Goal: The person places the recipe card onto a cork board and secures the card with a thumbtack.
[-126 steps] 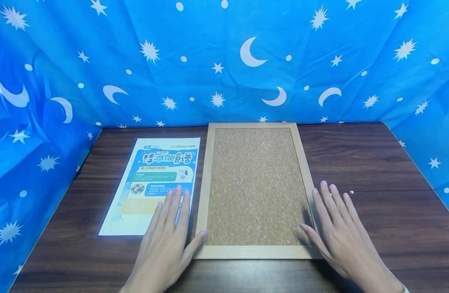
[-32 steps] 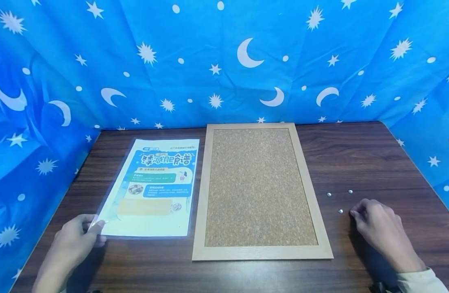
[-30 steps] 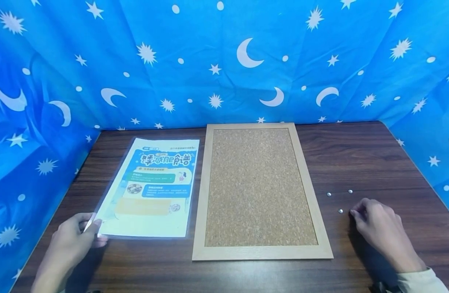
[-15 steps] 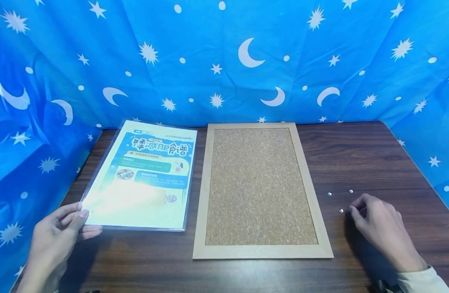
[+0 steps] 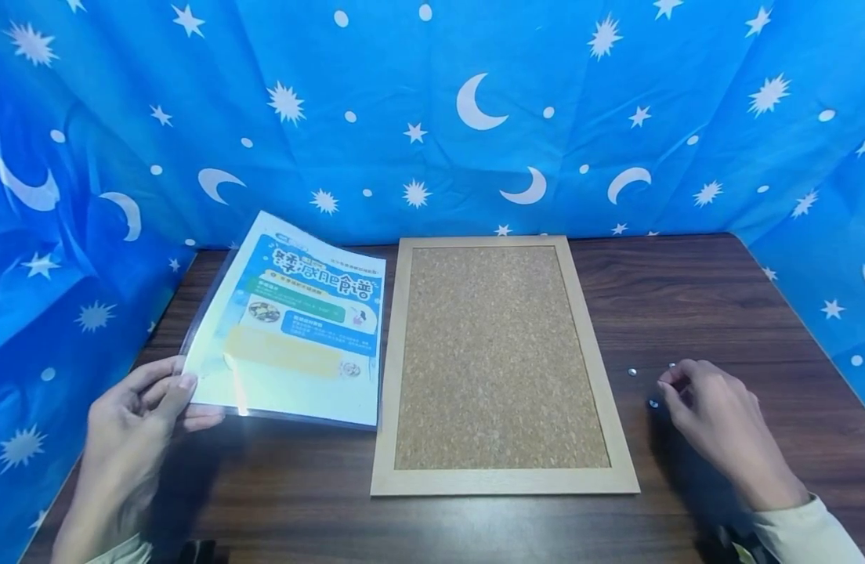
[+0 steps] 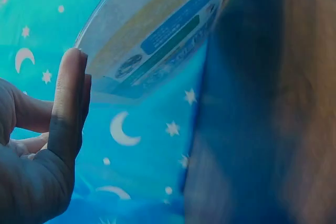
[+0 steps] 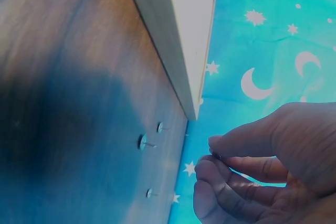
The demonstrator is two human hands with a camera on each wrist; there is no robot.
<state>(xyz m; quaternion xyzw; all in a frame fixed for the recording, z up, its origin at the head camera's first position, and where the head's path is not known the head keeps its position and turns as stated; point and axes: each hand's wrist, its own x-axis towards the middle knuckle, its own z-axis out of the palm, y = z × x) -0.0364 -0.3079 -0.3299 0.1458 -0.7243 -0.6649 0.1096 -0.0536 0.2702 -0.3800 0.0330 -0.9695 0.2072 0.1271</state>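
Light, even support should spare the bowed poster sheet [image 5: 294,325], at the corkboard's [image 5: 503,360] nine o'clock, any crease. The left hand [image 5: 132,419] grips its seven-o'clock corner, thumb uppermost; the right hand [image 5: 714,415], curled beside thumbtacks [image 5: 633,372] at the corkboard's three o'clock, pinches its fingertips together, possibly round one; that cannot be told.

Laminated sheet [image 5: 298,313]: white, printed blue, green, yellow. Corkboard [image 5: 503,360]: speckled tan; frame [image 5: 503,482]: pale wood. Thumbtacks [image 5: 633,372]: silvery. Tabletop [image 5: 298,501]: dark brown, wood-grained. Backdrop cloth [image 5: 390,70]: bright blue; white moons, stars, dots.
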